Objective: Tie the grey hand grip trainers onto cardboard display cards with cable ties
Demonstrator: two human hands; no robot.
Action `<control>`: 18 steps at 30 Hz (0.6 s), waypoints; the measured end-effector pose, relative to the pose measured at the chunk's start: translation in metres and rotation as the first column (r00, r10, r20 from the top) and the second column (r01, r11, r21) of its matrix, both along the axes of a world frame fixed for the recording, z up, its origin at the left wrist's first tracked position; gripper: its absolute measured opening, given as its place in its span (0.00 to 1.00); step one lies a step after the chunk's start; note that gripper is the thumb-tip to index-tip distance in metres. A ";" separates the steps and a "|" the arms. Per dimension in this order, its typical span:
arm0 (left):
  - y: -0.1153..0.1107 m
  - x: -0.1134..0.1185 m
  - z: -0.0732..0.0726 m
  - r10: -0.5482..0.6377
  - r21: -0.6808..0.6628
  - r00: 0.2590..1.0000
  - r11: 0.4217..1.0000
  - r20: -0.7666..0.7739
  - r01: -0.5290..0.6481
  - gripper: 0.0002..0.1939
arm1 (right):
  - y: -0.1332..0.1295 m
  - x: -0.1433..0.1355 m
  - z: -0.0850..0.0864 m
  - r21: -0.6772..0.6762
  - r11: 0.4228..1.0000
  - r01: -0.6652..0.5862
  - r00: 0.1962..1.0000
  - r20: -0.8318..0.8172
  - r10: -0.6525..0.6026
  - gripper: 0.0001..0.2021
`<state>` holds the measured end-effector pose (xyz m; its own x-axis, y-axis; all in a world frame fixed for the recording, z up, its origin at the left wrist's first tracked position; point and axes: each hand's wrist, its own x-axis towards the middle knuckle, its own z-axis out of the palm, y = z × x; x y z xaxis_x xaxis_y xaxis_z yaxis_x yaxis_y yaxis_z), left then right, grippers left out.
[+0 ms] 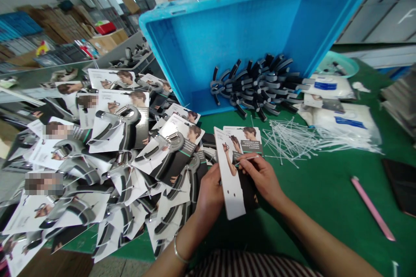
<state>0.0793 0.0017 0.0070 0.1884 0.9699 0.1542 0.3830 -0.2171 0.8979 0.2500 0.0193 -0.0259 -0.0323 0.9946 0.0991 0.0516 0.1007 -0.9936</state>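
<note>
My left hand is closed on the left edge of a printed backing card, white and black with two small holes low on its white part. A second card of the same print shows behind it. My right hand is at the card's right side, its thumb and fingers pinching a thin white cable tie. How far the tie passes through the card is hidden by the fingers. To the left, several hand grips with grey and black handles lie in a pile, fastened to similar cards.
A blue crate lies on its side at the back, with several hand grips in its mouth. Loose cable ties lie beside plastic bags on the right. A pink stick-like object and a dark flat object lie nearer.
</note>
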 end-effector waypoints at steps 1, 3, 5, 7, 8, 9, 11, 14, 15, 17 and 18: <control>0.001 0.000 0.000 -0.007 0.001 1.000 1.000 0.006 0.007 0.09 | 0.000 0.001 0.000 -0.002 1.000 -0.003 1.000 -0.001 0.003 0.09; 0.002 0.001 0.000 -0.024 0.001 1.000 1.000 0.013 0.024 0.09 | -0.001 0.003 -0.002 -0.006 1.000 -0.028 1.000 0.001 0.028 0.09; 0.003 0.000 -0.002 -0.029 -0.003 1.000 1.000 0.007 0.029 0.08 | -0.001 0.005 -0.003 -0.008 0.997 -0.070 0.998 -0.002 0.070 0.10; 0.004 0.000 -0.005 -0.034 -0.019 0.999 0.999 -0.007 0.034 0.07 | -0.001 0.006 -0.003 -0.007 0.995 -0.104 0.994 -0.017 0.104 0.11; 0.004 -0.001 -0.007 -0.048 -0.031 0.999 0.998 -0.016 0.047 0.06 | -0.001 0.007 -0.003 -0.006 0.993 -0.115 0.993 -0.018 0.115 0.11; 0.005 -0.001 -0.009 -0.062 -0.045 0.998 0.997 -0.024 0.061 0.06 | 0.000 0.007 -0.003 -0.004 0.993 -0.122 0.992 -0.011 0.122 0.11; 0.005 -0.002 -0.014 -0.068 -0.063 0.997 0.996 -0.032 0.066 0.05 | 0.001 0.006 -0.003 0.004 0.991 -0.131 0.991 0.014 0.131 0.10; 0.006 -0.002 -0.017 -0.029 -0.037 0.999 0.999 -0.024 0.028 0.05 | 0.002 0.005 -0.002 0.009 0.991 -0.136 0.990 0.041 0.135 0.10; 0.006 -0.002 -0.017 -0.017 -0.027 1.000 0.999 -0.017 0.017 0.07 | 0.003 0.005 -0.002 0.011 0.991 -0.135 0.990 0.045 0.134 0.10; 0.007 -0.003 -0.016 -0.013 -0.025 1.000 1.000 -0.012 0.013 0.09 | 0.003 0.004 -0.001 0.015 0.990 -0.140 0.989 0.058 0.139 0.10; 0.007 -0.003 -0.016 -0.015 -0.032 1.000 0.999 -0.015 0.015 0.09 | 0.003 0.004 -0.001 0.017 0.989 -0.145 0.987 0.066 0.144 0.10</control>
<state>0.0761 0.0092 -0.0088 0.2051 0.9713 0.1201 0.3934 -0.1942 0.8986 0.2545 0.0225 -0.0271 -0.1825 0.9767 0.1132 0.0988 0.1327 -0.9862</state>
